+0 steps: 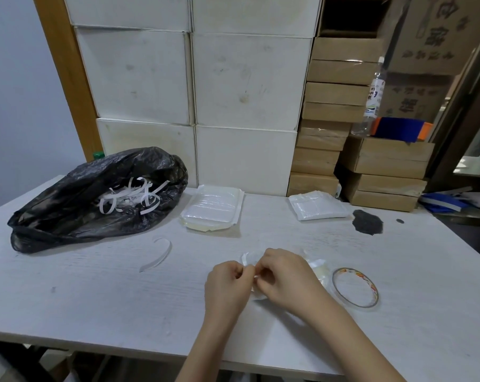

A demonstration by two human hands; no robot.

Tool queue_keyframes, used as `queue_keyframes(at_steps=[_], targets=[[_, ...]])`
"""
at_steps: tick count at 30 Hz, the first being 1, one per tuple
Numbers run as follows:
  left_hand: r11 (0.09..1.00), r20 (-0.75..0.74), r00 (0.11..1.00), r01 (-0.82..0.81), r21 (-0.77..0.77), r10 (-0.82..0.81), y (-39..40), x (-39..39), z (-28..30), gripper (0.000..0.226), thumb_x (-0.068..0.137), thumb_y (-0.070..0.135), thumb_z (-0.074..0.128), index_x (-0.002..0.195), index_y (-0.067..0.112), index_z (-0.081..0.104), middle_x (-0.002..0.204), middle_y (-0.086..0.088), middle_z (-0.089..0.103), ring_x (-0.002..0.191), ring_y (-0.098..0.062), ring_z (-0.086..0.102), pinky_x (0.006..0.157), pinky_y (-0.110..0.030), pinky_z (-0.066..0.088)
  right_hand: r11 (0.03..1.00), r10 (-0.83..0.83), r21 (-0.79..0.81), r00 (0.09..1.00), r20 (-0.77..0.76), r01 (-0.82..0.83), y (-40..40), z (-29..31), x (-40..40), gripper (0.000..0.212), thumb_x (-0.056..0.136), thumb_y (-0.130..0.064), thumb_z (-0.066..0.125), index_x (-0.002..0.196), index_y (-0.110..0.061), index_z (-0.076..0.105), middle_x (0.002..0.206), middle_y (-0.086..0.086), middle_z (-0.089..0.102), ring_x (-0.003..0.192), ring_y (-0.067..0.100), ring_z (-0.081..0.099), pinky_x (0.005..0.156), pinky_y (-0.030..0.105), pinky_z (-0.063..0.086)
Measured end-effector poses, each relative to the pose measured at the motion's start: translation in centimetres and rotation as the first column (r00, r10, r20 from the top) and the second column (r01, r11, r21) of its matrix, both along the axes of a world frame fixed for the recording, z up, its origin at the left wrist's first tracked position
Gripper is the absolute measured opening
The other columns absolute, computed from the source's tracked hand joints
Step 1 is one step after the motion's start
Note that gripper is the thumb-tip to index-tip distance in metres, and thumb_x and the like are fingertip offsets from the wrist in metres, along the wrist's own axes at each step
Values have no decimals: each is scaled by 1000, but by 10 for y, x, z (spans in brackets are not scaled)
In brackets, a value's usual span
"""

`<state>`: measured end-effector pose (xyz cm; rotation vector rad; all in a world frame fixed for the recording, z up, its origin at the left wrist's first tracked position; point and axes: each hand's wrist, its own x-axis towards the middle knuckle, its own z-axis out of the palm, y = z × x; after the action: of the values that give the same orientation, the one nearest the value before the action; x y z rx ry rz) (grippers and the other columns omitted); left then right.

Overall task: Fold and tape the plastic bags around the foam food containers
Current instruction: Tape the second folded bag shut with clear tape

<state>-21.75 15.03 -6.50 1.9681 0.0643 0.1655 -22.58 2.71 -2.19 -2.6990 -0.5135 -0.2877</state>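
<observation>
a taping or backing-peeling step is judged to be in hand: a small clear plastic-wrapped white foam piece (256,274), crumpled and glossy, is pinched between the curled fingers of the left hand (228,282) and the right hand (285,277) at the table's (95,299) near centre. next, tape from the thin clear tape ring (355,287) at 3 o'clock is probably needed. finished wrapped packs (212,206) are seen at 12 o'clock.

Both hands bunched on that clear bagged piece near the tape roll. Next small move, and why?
Probably pull the white strip free and press the flap down. Left hand and right hand pinch it together over the clear bagged piece, so a peel looks under way. The tape roll lies untouched beside the right hand; spent strips fill the black bag.
</observation>
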Motion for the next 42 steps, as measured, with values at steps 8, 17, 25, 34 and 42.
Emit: queue_keyframes(at_steps=[8, 17, 25, 34, 42], targets=[[956, -140, 986, 51, -289, -95, 6, 1, 1, 29, 84, 6, 43, 56, 2, 51, 60, -11, 46, 62, -21, 53, 61, -32, 51, 998, -69, 13, 998, 10, 69, 3, 1, 2, 19, 86, -30, 56, 95, -19, 69, 100, -4, 65, 99, 14, 57, 81, 26, 40], [932, -118, 967, 177, -317, -224, 21, -5, 10, 22, 88, 9, 57, 75, 3, 73, 57, 5, 68, 66, -12, 71, 77, -27, 57, 994, -84, 67, 996, -6, 84, 3, 2, -2, 17, 84, -32, 60, 95, -25, 71, 97, -7, 66, 94, 9, 58, 72, 21, 37], [980, -84, 980, 169, -102, -178, 14, 2, 8, 31, 69, 24, 49, 53, -2, 50, 54, -12, 45, 53, -17, 59, 68, -51, 55, 996, -93, 7, 996, -2, 93, 7, 1, -1, 18, 84, -28, 56, 95, -24, 70, 99, -6, 66, 98, 11, 57, 77, 24, 39], [926, -98, 953, 248, -284, -285, 17, -4, 13, 28, 92, 4, 49, 76, -6, 70, 71, -13, 67, 71, -19, 70, 75, -30, 59, 993, -116, 21, 993, 7, 116, 2, 2, 2, 20, 84, -37, 58, 92, -24, 71, 97, -6, 66, 95, 11, 58, 74, 24, 38], [911, -46, 955, 262, -319, -292, 18, -9, 17, 21, 91, 0, 54, 80, 2, 73, 73, -5, 73, 72, -13, 73, 60, -11, 51, 993, -113, 32, 994, 13, 112, 6, 4, 3, 16, 83, -31, 59, 92, -24, 70, 96, -8, 66, 94, 10, 59, 75, 23, 39]])
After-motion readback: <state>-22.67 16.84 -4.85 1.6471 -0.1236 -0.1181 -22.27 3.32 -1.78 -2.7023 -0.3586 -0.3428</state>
